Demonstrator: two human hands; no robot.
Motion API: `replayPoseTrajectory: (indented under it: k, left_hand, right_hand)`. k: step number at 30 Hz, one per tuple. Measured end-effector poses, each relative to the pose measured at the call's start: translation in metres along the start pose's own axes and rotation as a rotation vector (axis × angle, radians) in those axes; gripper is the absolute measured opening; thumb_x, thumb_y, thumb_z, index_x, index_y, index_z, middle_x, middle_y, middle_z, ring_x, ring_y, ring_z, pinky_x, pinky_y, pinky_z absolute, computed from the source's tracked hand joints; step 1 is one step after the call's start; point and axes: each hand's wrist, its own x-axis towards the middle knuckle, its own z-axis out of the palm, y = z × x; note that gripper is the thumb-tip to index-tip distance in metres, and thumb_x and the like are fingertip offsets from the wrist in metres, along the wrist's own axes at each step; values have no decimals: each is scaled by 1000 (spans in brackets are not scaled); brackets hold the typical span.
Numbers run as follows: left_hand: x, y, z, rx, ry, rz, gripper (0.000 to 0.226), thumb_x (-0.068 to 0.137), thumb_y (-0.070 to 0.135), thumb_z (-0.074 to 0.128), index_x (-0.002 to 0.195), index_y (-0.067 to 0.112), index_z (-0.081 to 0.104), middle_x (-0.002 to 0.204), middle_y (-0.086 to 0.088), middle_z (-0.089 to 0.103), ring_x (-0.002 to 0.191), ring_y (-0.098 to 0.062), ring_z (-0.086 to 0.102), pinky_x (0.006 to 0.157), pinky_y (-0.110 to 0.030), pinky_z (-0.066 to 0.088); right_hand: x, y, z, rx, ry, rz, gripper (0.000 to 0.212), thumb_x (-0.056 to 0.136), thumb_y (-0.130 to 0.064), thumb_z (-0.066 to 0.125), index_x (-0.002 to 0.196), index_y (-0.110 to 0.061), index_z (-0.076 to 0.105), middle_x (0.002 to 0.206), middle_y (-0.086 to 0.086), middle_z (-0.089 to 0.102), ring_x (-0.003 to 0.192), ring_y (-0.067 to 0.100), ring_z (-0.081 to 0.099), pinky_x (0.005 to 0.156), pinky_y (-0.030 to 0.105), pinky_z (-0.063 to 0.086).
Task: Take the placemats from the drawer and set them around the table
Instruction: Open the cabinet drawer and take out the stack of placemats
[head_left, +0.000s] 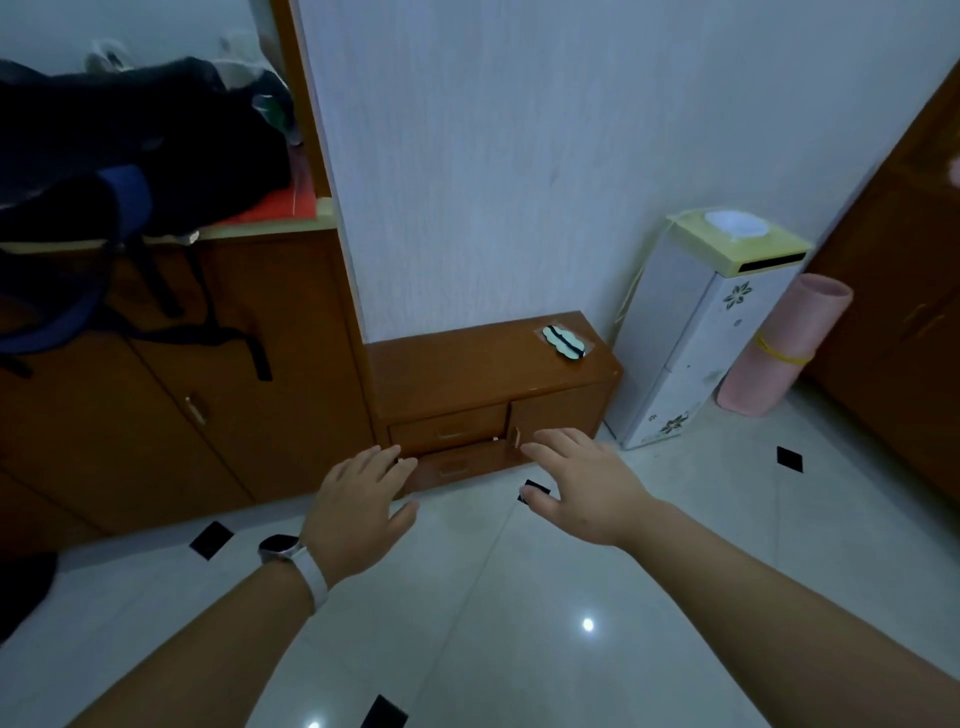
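Step in hand: the reach to the drawers, nothing taken out yet. Left hand (358, 499) and right hand (582, 483) are stretched toward the low cabinet (561, 400). The fingers (382, 460) are straight, loosely spread and hold nothing.

Placemats not in view, presumably inside the upper drawer (449, 428) or lower drawer (457, 464). The lower one looks slightly ajar.

Next move calls for hooking a handle and pulling straight out.

The cabinet's top surface carries a small pale packet (565, 341) near its right rear corner. Tiled floor (519, 597), white wall (519, 156). A white tower unit (691, 338) and pink rolled mat (784, 348) stand to the right.

Glossy varnished wood cabinet (483, 374) and drawers (449, 431) — polished, reflective floor tiles (519, 623).
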Motion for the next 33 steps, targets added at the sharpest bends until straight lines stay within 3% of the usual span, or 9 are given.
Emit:
replayPoseTrajectory:
  k: [5,10,16,22,27,33]
  left_hand:
    - [47,-8,31,5,-42,-42,55,84,52,42,125,21,63,129,-4,62,122,-29,56,94,-47,47]
    - [104,-6,56,43,-81,-83,55,84,52,44,122,19,65,125,-6,64,118,-30,59,91,-45,48]
    - [172,4,87,58,-119,-137,53,82,50,46,119,18,66,124,-7,65,114,-31,61,89,-45,49]
    - [228,1,130,60,-172,-130,51,81,46,46,119,19,65,124,-10,64,114,-31,61,90,-44,48]
    - [269,-25,204,113,-204,-57,52,79,41,44,121,17,64,127,-14,63,115,-33,60,92,-46,48]
    - [316,-73,356,96,-123,-56,52,80,39,43,122,16,63,128,-13,62,118,-35,57,93,-48,48]
  right_hand:
    - [48,38,27,52,-37,-16,62,90,-59,38,137,-21,53,140,-1,52,131,22,44,98,41,41]
    - [110,83,60,97,-97,-75,60,92,-57,44,140,-21,50,144,1,48,135,22,39,101,43,38]
    - [183,138,93,161,-200,-154,80,82,-66,19,143,-23,45,150,1,42,139,22,33,109,47,34]
    - [224,166,147,217,-221,-112,63,89,-55,32,135,-17,53,138,3,52,128,25,46,98,44,41]
    - [254,184,225,211,-202,-96,58,86,-50,37,126,-14,59,129,3,57,120,25,52,91,42,45]
    - [307,197,371,212,-115,-73,50,87,-48,40,124,-18,57,127,0,54,121,23,48,93,41,45]
